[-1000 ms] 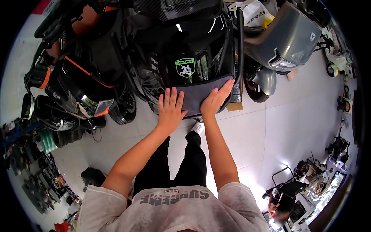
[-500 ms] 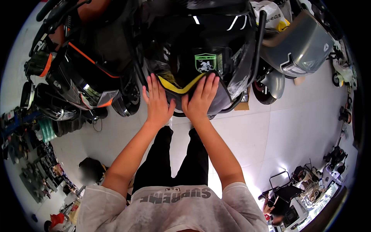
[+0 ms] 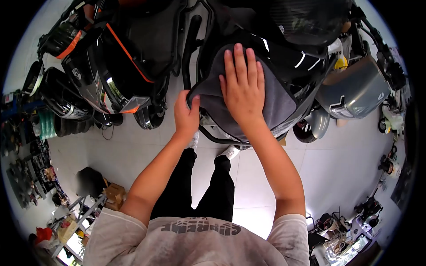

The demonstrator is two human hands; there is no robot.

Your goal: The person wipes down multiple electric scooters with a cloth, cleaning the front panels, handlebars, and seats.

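A grey cloth [image 3: 277, 99] with a dark border lies spread over the front of a black, glossy vehicle [image 3: 284, 51]. My right hand [image 3: 245, 91] rests flat on the cloth, fingers stretched out and pointing away from me. At the cloth's left corner, my left hand [image 3: 186, 115] pinches the edge between thumb and fingers. The cloth covers the part of the front panel beneath it, and the green emblem is out of sight.
A black tube bar [image 3: 191, 48] runs beside the cloth on the left. Further left stands a black scooter with orange trim [image 3: 100, 75]. A grey scooter [image 3: 355, 91] is on the right. Boxes [image 3: 115, 195] sit behind me at the lower left.
The cloth was folded with a yellow strip showing under both hands; now its grey face is spread out. My right hand moved up and right onto it, and my left hand grips its corner.
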